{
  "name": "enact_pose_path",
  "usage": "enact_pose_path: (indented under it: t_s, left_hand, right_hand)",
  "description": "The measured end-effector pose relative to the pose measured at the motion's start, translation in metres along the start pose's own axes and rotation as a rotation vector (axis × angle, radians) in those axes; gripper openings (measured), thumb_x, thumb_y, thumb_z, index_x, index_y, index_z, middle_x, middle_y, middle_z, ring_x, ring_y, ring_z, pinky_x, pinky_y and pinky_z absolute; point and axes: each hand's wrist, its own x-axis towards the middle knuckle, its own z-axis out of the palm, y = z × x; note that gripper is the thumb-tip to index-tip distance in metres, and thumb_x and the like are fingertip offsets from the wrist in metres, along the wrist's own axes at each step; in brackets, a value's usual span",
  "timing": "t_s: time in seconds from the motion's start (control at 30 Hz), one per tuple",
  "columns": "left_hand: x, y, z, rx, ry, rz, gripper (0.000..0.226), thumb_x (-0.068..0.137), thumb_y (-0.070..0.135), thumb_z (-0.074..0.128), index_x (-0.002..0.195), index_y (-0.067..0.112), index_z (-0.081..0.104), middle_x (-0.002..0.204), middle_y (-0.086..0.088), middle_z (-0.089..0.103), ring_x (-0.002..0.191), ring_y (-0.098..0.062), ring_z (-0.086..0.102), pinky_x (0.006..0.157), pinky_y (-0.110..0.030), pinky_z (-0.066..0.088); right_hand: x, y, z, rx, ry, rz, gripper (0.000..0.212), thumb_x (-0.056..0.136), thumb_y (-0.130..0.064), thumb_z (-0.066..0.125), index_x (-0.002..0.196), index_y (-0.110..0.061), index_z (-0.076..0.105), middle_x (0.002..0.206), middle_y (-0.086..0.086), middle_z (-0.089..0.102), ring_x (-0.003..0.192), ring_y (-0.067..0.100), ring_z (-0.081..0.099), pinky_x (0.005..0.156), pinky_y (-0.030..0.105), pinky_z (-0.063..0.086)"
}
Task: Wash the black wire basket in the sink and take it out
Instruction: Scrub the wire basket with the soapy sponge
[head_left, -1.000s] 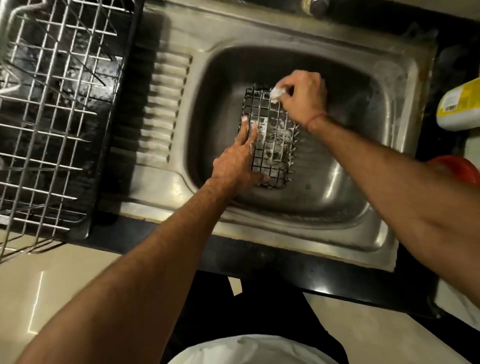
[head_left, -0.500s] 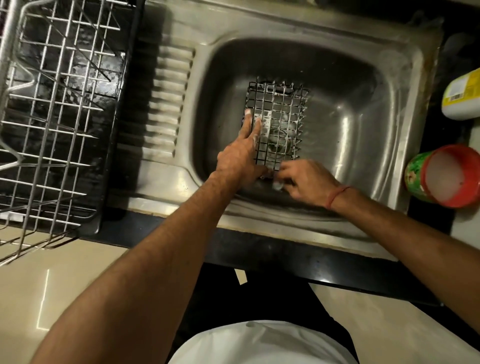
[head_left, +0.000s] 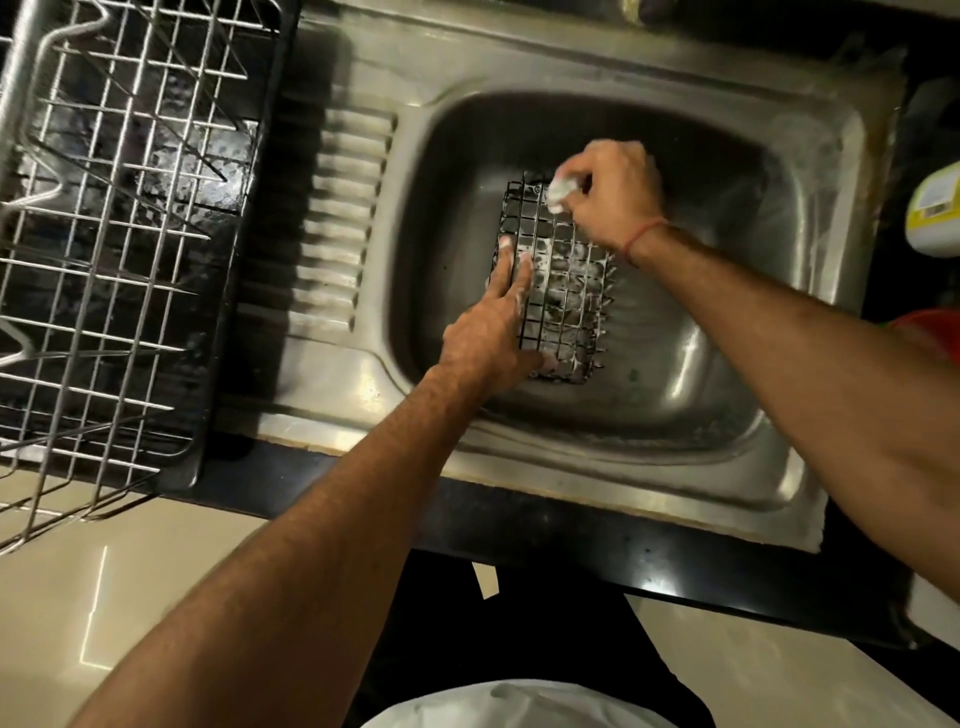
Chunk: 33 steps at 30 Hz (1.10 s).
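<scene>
The black wire basket (head_left: 563, 291) lies flat in the bottom of the steel sink (head_left: 727, 291), streaked with white foam. My left hand (head_left: 493, 327) presses on its left side with straight fingers, thumb at the near edge. My right hand (head_left: 613, 192) is at the basket's far end, fingers curled round a small foamy white scrubber (head_left: 560, 191) that touches the wires. The basket's far right corner is hidden under that hand.
A metal dish rack (head_left: 114, 249) on a black tray stands on the left. The ribbed drainboard (head_left: 343, 218) lies between it and the sink. A yellow-labelled bottle (head_left: 935, 208) and a red-rimmed tub (head_left: 930, 332) sit at the right edge.
My right hand has swept with the scrubber from the basket's near end back up to its far end. My left hand has stayed pressed on the basket.
</scene>
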Motion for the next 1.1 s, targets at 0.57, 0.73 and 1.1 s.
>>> enact_pose_path:
  t_s: [0.57, 0.73, 1.1]
  left_hand:
    - [0.007, -0.012, 0.014, -0.340, 0.061, -0.146, 0.165, 0.067, 0.038, 0.104, 0.168, 0.022, -0.025, 0.180, 0.005, 0.015, 0.161, -0.023, 0.030, 0.131, -0.051, 0.029]
    - [0.011, -0.018, 0.025, -0.416, 0.029, -0.221, 0.150, 0.057, 0.059, 0.101, 0.173, 0.025, 0.011, 0.168, 0.002, 0.045, 0.151, -0.022, 0.046, 0.124, -0.047, 0.042]
    - [0.017, -0.022, 0.030, -0.626, 0.030, -0.307, 0.139, 0.028, 0.064, 0.099, 0.150, 0.043, 0.037, 0.138, 0.017, 0.067, 0.130, -0.019, 0.064, 0.117, -0.047, 0.050]
  right_hand:
    - [0.010, -0.022, 0.007, 0.037, 0.062, 0.048, 0.021, 0.092, -0.023, 0.075, 0.112, -0.027, 0.081, 0.111, -0.003, 0.076, 0.102, 0.019, 0.070, 0.091, 0.038, 0.059]
    - [-0.084, -0.030, 0.018, 0.053, -0.221, -0.367, 0.017, 0.098, -0.017, 0.068, 0.111, -0.017, 0.080, 0.097, 0.002, 0.075, 0.086, 0.018, 0.067, 0.087, 0.041, 0.060]
    - [0.013, -0.048, 0.005, -0.165, -0.144, -0.218, 0.028, 0.092, -0.022, 0.065, 0.117, -0.024, 0.077, 0.112, 0.007, 0.070, 0.103, 0.037, 0.068, 0.089, 0.046, 0.057]
